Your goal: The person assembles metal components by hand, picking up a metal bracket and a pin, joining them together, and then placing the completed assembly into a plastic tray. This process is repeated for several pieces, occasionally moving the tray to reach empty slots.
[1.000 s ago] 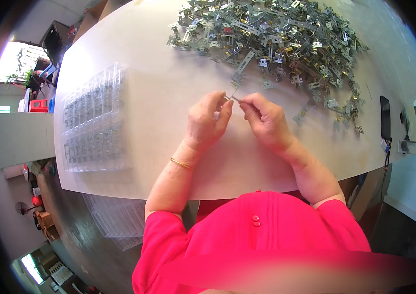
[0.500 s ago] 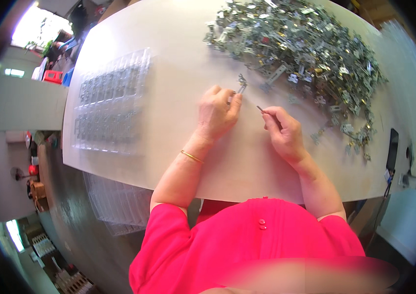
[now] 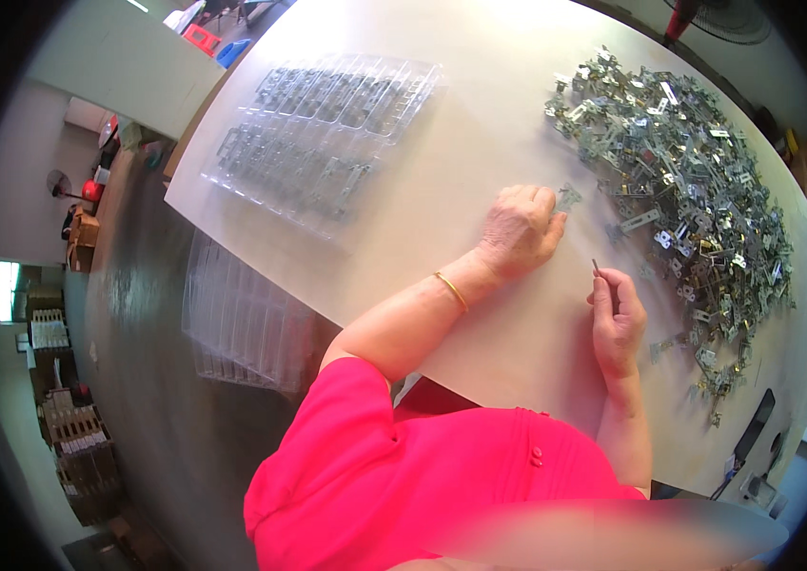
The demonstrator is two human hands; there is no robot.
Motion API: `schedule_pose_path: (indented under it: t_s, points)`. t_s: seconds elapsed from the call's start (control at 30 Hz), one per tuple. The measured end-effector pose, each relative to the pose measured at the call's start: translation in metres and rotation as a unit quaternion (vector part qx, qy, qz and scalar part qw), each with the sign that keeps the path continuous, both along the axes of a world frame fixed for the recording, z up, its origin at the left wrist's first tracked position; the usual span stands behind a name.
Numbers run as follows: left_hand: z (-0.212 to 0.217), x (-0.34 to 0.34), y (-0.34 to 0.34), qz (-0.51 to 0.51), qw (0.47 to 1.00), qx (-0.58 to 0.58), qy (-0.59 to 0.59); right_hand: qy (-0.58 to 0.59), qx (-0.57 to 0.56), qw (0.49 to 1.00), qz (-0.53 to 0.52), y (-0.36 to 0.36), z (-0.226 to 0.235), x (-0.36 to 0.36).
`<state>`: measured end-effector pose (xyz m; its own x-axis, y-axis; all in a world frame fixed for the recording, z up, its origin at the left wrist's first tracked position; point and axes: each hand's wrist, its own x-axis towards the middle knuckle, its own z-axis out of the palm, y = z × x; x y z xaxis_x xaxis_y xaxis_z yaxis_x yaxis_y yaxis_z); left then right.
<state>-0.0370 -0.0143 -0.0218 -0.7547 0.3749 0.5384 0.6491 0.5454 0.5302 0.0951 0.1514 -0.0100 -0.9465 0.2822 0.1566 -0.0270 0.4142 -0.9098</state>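
Note:
My left hand (image 3: 521, 231), with a gold bangle at its wrist, is closed over the table. A small silvery metal bracket (image 3: 569, 197) sticks out past its fingertips; the fingers hide the rest of it. To the right and a little nearer, my right hand (image 3: 620, 319) pinches a short thin dark pin-like piece (image 3: 596, 266) between thumb and forefinger, its tip pointing up. The two hands are apart. Beyond them on the right lies a big heap of small metal brackets (image 3: 698, 200), silver with some brassy bits.
A clear plastic tray (image 3: 380, 133) with rows of metal parts lies on the pale table (image 3: 461, 124) at the far left. Below the table's left edge sits a stack of clear trays (image 3: 242, 319). A dark flat object (image 3: 756, 419) rests near the right edge.
The view has turned, so the table, heap and tray appear rotated and shifted right. Both hands keep their grips, and the bracket now shows less clearly beyond the left fingers.

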Motion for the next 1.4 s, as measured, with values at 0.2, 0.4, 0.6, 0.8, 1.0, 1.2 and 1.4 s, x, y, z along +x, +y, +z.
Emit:
schedule_pose_path:
  t_s: [0.2,0.4,0.6,0.8,1.0,1.2,1.4]
  points:
    - [0.002,0.000,0.000,0.005,1.000,0.003,-0.017,0.012,-0.001,1.000,0.003,0.000,0.000,-0.002]
    - [-0.003,-0.004,0.001,0.010,0.999,0.025,-0.035,0.015,0.014,1.000,0.002,0.001,0.001,-0.002]
    - [0.020,-0.007,-0.006,0.021,0.997,0.065,-0.039,0.020,0.012,1.000,-0.006,0.000,-0.002,-0.003]
    - [0.056,-0.042,-0.038,0.143,0.983,0.113,-0.024,-0.004,-0.027,1.000,-0.011,0.004,-0.005,-0.001]
    - [0.070,-0.098,-0.115,0.233,0.970,0.064,0.029,0.002,-0.030,1.000,0.003,0.002,0.000,-0.003]
    - [0.072,-0.126,-0.144,0.291,0.954,-0.037,-0.060,0.030,-0.005,0.999,-0.012,0.003,-0.005,-0.004]
    - [0.061,-0.144,-0.153,0.299,0.946,-0.092,-0.086,0.029,-0.010,0.999,-0.009,0.002,-0.005,-0.004]
